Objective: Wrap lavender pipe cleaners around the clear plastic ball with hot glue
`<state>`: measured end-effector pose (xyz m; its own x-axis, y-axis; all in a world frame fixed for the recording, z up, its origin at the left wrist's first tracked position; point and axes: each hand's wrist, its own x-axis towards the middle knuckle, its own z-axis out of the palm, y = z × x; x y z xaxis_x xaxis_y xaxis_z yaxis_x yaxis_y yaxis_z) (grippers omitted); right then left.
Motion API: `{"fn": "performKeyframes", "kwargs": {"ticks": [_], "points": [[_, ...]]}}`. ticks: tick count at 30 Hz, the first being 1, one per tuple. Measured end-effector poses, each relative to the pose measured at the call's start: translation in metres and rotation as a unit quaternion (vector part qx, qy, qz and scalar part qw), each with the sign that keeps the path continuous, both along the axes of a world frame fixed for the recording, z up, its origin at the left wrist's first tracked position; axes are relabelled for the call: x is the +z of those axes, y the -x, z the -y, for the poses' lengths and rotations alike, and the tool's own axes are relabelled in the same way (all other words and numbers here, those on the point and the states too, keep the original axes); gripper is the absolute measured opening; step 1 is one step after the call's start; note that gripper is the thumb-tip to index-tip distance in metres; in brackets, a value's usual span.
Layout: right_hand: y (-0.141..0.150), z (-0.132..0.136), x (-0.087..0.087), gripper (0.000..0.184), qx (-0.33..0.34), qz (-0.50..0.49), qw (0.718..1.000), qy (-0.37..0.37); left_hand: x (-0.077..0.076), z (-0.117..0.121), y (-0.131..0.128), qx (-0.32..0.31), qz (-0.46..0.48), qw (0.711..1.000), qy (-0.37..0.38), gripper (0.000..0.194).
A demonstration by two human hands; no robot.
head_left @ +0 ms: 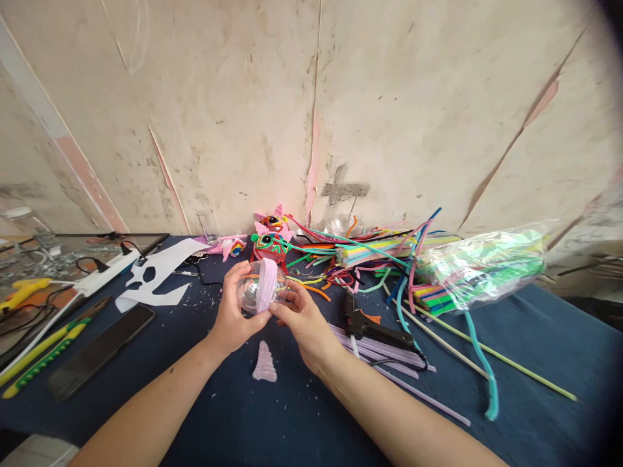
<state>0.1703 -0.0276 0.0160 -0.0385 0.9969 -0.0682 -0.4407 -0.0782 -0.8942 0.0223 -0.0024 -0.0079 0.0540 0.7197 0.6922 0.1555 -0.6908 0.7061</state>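
**Lilac band round the clear ball, sides still bare**

Clear, glossy, probably plastic, the ball (247, 296) sits between both hands above the middle of the desk (311, 428). The left hand (237, 303) cups one side, thumb low by the fuzzy lilac band (267, 285); the right hand (291, 307) grips the opposite side, thumb and fingertips near the band's lower edge. The work looks early: the band is wrapped on, but whether it is fixed cannot be told, and the rest of the round shell is uncovered.

At six o'clock from the ball, a ridged lilac triangle (265, 363) lies loose, apparently formed but unattached. At twelve, two bright fuzzy figures (271, 244) with pointed pink parts look much further along. Straight, velvety lilac stems (423, 395) lie at four, unused, beside the hard black glue gun (379, 329).
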Motion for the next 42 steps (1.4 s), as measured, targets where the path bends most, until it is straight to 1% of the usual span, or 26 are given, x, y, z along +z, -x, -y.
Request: {"fn": "performKeyframes", "kwargs": {"ticks": [4, 7, 11, 15, 20, 29, 35, 42], "points": [[-0.0005, -0.0006, -0.0008, 0.056, 0.007, -0.001, 1.000, -0.001, 0.0011, 0.0004, -0.0002, -0.003, 0.010, 1.000, 0.008, 0.069], [-0.0013, -0.0010, -0.0019, 0.055, 0.010, 0.004, 1.000, 0.000, 0.0023, 0.0007, 0.0003, -0.003, 0.016, 0.999, 0.030, 0.071], [-0.0017, -0.0016, -0.0033, 0.057, 0.009, 0.012, 1.000, 0.001, 0.0033, 0.0002, 0.0024, -0.010, 0.018, 0.998, 0.060, 0.073], [-0.0010, -0.0016, -0.0036, 0.058, 0.015, 0.016, 1.000, -0.007, 0.0041, 0.0002, 0.0035, -0.002, 0.017, 0.998, 0.065, 0.072], [-0.0003, -0.0008, -0.0038, 0.056, 0.003, 0.016, 1.000, -0.006, 0.0064, 0.0014, 0.0014, -0.006, 0.025, 0.996, 0.081, 0.070], [0.0002, -0.0006, -0.0029, 0.052, -0.003, 0.008, 1.000, 0.008, 0.0082, 0.0025, -0.0003, -0.022, 0.013, 0.998, 0.061, 0.066], [-0.0004, 0.0007, -0.0017, 0.055, 0.001, 0.000, 1.000, 0.020, 0.0079, 0.0020, 0.0004, -0.019, 0.005, 0.998, 0.053, 0.066], [-0.0012, 0.0016, -0.0007, 0.055, 0.006, -0.001, 1.000, 0.026, 0.0070, 0.0017, -0.0008, -0.014, 0.023, 0.998, 0.061, 0.067]]}}
